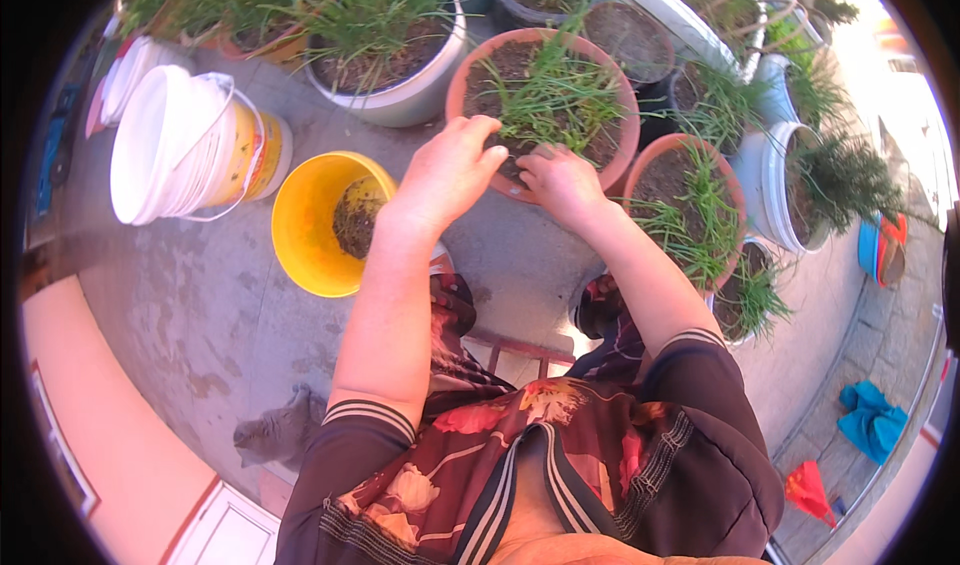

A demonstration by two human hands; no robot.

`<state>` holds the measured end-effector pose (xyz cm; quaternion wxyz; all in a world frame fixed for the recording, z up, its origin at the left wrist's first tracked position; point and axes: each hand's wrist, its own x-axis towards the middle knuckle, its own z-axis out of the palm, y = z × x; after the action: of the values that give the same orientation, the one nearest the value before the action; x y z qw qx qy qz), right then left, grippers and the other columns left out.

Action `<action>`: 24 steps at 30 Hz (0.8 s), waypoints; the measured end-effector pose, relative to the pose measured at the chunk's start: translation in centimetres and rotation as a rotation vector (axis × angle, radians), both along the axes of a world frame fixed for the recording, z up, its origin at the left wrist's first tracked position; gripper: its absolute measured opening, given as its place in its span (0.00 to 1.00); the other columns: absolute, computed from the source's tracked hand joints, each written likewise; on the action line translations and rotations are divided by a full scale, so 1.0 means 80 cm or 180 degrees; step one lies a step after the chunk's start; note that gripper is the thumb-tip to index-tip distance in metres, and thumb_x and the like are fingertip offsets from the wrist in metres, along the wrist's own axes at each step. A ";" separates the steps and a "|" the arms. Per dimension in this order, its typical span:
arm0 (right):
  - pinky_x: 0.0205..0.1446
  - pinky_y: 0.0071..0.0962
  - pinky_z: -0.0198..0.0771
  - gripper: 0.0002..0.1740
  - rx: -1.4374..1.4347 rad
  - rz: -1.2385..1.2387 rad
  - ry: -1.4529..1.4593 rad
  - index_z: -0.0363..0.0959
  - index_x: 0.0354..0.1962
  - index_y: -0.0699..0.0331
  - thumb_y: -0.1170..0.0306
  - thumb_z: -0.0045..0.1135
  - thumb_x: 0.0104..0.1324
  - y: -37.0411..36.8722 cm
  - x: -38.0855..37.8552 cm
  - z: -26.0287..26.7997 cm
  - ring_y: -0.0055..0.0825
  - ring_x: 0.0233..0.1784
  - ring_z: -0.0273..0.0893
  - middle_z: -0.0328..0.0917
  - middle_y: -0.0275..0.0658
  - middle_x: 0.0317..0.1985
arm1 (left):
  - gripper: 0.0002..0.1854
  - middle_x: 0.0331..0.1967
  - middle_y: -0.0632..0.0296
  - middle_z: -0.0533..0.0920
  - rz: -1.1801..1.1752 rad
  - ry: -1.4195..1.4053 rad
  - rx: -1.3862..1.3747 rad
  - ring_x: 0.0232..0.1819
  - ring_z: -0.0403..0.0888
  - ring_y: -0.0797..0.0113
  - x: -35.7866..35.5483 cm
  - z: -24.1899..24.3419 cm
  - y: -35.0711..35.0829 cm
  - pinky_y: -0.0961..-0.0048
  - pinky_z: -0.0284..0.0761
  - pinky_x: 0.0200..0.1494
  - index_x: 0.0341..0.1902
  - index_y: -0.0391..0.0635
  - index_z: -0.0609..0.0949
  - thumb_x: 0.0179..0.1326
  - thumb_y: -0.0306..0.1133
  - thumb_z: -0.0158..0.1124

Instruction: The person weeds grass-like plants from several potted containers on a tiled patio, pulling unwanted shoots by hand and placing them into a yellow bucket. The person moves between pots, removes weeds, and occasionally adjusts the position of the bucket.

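Observation:
Both hands are at the near rim of a large round terracotta-coloured pot point(459, 84), which holds dark soil and thin green grass-like plants point(555, 99). My left hand point(457, 163) reaches over the pot's near left edge, its thumb and forefinger apart above the soil. Just right of it, my right hand point(559, 182) has its fingers bent down at the soil by the plants' base; whether anything is between them is hidden. A yellow bucket point(307, 227) with some soil and dry bits inside stands tilted beside my left forearm.
White plastic buckets point(154, 145) lie at the left. A white planter point(420, 92) stands behind, a smaller terracotta-coloured pot point(731, 190) at the right, with more potted plants around. A grey cat point(277, 430) is on the concrete floor, lower left. Blue cloth point(874, 421) lies far right.

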<state>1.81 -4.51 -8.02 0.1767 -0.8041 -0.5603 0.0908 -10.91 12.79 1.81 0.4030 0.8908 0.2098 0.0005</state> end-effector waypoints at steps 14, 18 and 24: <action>0.51 0.39 0.78 0.14 0.0393 0.0011 0.0083 0.80 0.49 0.59 0.71 0.60 0.67 0.000 -0.023 -0.024 0.42 0.48 0.81 0.81 0.39 0.45 | 0.24 0.60 0.48 0.79 0.0272 0.0035 0.0053 0.64 0.77 0.49 -0.029 0.014 0.034 0.58 0.72 0.66 0.65 0.42 0.77 0.69 0.41 0.59; 0.61 0.40 0.74 0.18 0.0650 0.0172 -0.0219 0.80 0.52 0.61 0.73 0.60 0.63 -0.008 -0.051 -0.004 0.41 0.56 0.78 0.81 0.39 0.52 | 0.24 0.62 0.44 0.77 0.0629 -0.0441 0.0226 0.63 0.76 0.44 -0.055 0.019 0.043 0.55 0.72 0.66 0.65 0.43 0.76 0.69 0.40 0.59; 0.68 0.40 0.71 0.20 0.0233 -0.0025 0.0450 0.80 0.55 0.62 0.75 0.60 0.64 -0.055 -0.118 0.014 0.45 0.61 0.77 0.81 0.47 0.55 | 0.30 0.69 0.46 0.70 0.1423 -0.1282 0.0006 0.70 0.71 0.49 -0.104 0.000 0.034 0.62 0.68 0.70 0.72 0.41 0.70 0.68 0.36 0.63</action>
<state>-7.63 -8.90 -6.89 0.2454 -0.7909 -0.5462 0.1261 -19.24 15.53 1.82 0.4256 0.8049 0.3165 0.2661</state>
